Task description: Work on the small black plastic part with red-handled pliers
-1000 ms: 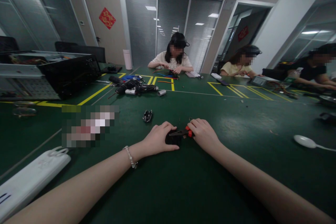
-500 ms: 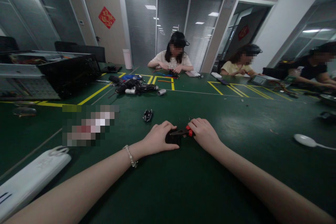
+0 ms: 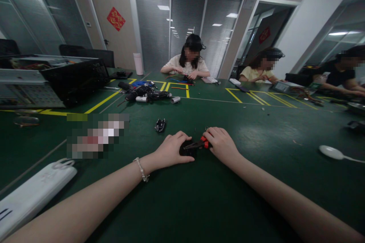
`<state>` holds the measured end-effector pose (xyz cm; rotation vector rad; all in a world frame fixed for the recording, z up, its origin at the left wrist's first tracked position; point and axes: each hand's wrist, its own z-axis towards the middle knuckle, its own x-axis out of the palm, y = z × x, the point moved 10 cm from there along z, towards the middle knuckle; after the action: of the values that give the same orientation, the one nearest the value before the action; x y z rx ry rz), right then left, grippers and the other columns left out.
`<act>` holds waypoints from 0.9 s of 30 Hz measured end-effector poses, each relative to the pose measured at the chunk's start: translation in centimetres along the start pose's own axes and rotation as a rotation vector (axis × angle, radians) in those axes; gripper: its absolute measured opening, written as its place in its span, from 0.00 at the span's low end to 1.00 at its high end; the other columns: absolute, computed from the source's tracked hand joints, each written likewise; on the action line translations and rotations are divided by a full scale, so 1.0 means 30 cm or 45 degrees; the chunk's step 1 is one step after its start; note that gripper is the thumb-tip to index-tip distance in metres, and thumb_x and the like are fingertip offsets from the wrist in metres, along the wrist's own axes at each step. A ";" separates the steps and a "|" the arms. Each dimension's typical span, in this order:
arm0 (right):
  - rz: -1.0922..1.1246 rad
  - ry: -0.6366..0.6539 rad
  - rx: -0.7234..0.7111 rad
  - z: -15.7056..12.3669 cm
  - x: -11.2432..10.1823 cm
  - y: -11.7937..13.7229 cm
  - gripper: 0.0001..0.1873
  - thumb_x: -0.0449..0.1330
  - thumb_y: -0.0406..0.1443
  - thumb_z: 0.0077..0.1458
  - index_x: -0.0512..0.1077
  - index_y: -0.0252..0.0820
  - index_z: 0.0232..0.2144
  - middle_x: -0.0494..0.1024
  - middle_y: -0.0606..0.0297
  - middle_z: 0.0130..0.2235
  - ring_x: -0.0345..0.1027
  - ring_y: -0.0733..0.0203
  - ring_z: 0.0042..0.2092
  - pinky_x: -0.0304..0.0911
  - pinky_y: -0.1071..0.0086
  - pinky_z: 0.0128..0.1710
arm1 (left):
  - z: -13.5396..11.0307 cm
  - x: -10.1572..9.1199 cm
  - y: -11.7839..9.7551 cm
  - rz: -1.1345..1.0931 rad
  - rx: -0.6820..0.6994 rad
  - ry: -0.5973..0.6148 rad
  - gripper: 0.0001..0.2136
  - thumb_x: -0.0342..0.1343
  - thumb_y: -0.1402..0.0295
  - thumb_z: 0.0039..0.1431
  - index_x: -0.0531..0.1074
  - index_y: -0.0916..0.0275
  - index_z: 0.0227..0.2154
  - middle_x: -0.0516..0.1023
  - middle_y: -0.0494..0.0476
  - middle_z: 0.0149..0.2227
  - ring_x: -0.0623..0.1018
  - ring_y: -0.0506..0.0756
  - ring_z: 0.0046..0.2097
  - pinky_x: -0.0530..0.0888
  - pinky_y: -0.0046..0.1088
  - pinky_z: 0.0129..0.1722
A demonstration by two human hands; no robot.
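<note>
With thumb and fingers around its sides, my left hand [image 3: 171, 149] grips a small dark part [image 3: 188, 153] on the green table [image 3: 182, 205]. Its kind is too dark to make out. Closed around red-handled pliers [image 3: 199, 144], my right hand [image 3: 222, 142] keeps the black jaws over the dark part. The jaws look slightly parted; whether they pinch anything cannot be told. A black and silver piece with bits sticking up [image 3: 160, 125] lies beyond my left hand.
An opened computer case [image 3: 54, 83] stands at the left. A pile of tools and cables [image 3: 142, 92] lies ahead. Near my left arm is a white case [image 3: 37, 193]; a white mouse-like object [image 3: 330, 152] with a cord is at the right. Several people sit across the table.
The pliers have tilted slightly, and their jaws look a little wider apart. My right hand has shifted very slightly; my left hand stays in place on the dark part.
</note>
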<state>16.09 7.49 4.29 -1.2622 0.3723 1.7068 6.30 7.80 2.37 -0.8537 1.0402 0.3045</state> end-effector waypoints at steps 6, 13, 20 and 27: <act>0.014 -0.001 0.010 0.000 -0.006 0.000 0.18 0.55 0.26 0.38 0.67 0.38 0.36 0.68 0.58 0.39 0.59 0.55 0.42 0.53 0.63 0.42 | -0.002 0.000 0.003 -0.003 -0.015 -0.006 0.29 0.56 0.51 0.44 0.59 0.57 0.48 0.64 0.55 0.46 0.68 0.58 0.44 0.63 0.35 0.44; 0.053 -0.030 0.078 -0.001 -0.012 -0.020 0.20 0.54 0.26 0.38 0.66 0.38 0.39 0.66 0.57 0.40 0.57 0.54 0.43 0.51 0.63 0.45 | -0.003 -0.002 0.002 0.021 -0.001 -0.010 0.29 0.56 0.51 0.44 0.60 0.58 0.48 0.65 0.56 0.45 0.68 0.59 0.44 0.63 0.36 0.44; 0.034 -0.044 0.043 0.002 -0.014 -0.009 0.20 0.54 0.26 0.40 0.65 0.39 0.40 0.66 0.57 0.41 0.57 0.54 0.43 0.52 0.62 0.44 | -0.004 -0.001 0.002 0.011 -0.002 -0.012 0.29 0.56 0.51 0.44 0.60 0.58 0.48 0.64 0.56 0.46 0.68 0.58 0.44 0.63 0.37 0.45; 0.007 -0.045 0.025 0.001 -0.010 -0.004 0.19 0.53 0.26 0.41 0.66 0.39 0.39 0.66 0.56 0.41 0.58 0.53 0.44 0.53 0.61 0.44 | -0.004 -0.005 -0.001 0.006 -0.016 -0.004 0.28 0.57 0.52 0.44 0.60 0.58 0.48 0.64 0.55 0.46 0.68 0.58 0.45 0.63 0.36 0.45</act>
<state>16.19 7.42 4.59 -1.2165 0.3710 1.7242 6.17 7.71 2.48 -0.8621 1.0386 0.3167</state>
